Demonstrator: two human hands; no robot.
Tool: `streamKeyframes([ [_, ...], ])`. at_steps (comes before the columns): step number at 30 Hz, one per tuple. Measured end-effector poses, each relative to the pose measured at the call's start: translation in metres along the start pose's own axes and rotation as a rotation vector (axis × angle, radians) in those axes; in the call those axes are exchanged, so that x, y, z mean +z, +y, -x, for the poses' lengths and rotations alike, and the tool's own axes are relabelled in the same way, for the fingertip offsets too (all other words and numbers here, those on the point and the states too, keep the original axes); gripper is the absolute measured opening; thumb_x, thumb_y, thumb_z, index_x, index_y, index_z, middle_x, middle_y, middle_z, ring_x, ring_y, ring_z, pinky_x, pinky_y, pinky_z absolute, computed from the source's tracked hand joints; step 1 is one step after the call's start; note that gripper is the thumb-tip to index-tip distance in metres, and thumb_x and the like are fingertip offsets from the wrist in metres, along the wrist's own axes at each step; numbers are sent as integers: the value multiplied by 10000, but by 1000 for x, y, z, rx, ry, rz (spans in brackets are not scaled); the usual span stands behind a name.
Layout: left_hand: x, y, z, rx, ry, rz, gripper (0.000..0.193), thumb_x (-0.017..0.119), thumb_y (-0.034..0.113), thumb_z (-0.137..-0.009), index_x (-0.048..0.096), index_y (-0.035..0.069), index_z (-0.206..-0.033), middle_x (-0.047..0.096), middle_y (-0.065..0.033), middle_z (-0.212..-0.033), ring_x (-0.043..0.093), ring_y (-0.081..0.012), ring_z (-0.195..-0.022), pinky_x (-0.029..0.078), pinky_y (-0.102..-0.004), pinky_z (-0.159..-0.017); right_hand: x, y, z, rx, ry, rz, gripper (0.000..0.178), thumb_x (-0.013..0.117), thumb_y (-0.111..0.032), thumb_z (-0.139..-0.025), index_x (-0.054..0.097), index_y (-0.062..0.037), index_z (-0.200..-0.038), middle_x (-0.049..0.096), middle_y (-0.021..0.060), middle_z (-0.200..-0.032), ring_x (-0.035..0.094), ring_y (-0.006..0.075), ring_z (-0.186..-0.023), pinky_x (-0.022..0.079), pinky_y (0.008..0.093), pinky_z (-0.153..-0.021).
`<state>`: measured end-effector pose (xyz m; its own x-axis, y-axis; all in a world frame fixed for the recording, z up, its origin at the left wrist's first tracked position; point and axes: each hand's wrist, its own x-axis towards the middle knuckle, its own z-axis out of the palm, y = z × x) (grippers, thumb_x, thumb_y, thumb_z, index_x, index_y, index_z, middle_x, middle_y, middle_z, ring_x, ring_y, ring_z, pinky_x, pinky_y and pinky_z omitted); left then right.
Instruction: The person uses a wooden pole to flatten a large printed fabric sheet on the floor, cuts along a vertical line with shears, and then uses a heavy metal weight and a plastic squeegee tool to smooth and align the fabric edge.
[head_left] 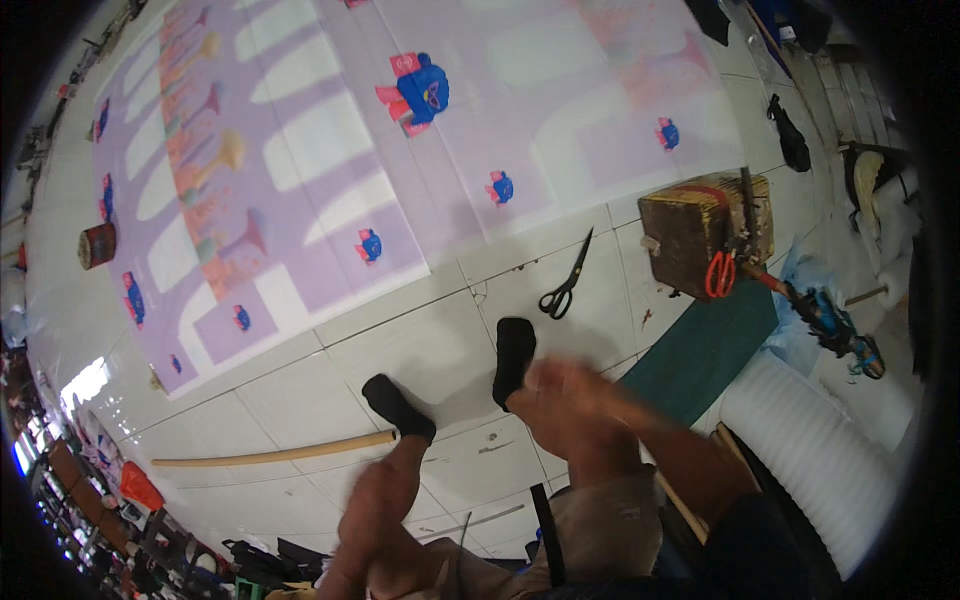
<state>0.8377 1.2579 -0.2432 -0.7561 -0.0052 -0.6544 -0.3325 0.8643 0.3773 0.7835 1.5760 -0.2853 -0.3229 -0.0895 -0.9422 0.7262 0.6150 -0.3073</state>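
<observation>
My right hand (563, 387) is in front of my right leg, over the floor beside my black-socked foot (514, 352). It is smeared by motion, and I make out nothing in it. Low on the left, my left hand (362, 500) seems to lie against my left knee, blurred, its fingers not distinct. Black-handled scissors (563, 290) lie on the tiles ahead of my right foot, touched by neither hand. Beyond my feet spreads a large printed sheet (480, 228), lilac and white with blue and pink figures.
A worn brown block (685, 240) stands at the sheet's right corner, with red-handled scissors (720, 274) against it. A dark green mat (700, 365) and a white foam roll (815, 430) lie on the right. A long tan tube (275, 455) lies left. A small brown block (98, 246) rests on the sheet's left edge.
</observation>
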Motion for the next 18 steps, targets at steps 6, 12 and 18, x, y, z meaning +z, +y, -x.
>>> streamKeyframes([
  [6, 30, -39, -91, -107, -168, 157, 456, 724, 115, -814, 594, 23, -1241, 634, -151, -1011, 616, -288, -951, 487, -399, -880, -101, 143, -251, -20, 536, -483, 465, 639, -457, -916, 581, -83, -1185, 625, 24, -947, 623, 122, -798, 521, 291, -614],
  [12, 13, -105, -107, -61, -130, 94, 592, 787, 56, -746, 569, 14, -1295, 657, -114, -965, 628, -202, -872, 506, -337, -819, -132, 188, -335, -108, 738, -793, 601, 675, -602, -851, 583, -54, -1081, 632, 43, -904, 606, 125, -728, 515, 297, -571],
  [18, -7, -119, -114, 196, -71, 77, 661, 805, 108, -642, 581, -28, -1248, 623, -80, -872, 602, -170, -837, 485, -329, -811, -155, 162, -367, -304, 878, -804, 542, 731, -496, -850, 596, 12, -983, 617, 77, -808, 600, 158, -647, 513, 282, -525],
])
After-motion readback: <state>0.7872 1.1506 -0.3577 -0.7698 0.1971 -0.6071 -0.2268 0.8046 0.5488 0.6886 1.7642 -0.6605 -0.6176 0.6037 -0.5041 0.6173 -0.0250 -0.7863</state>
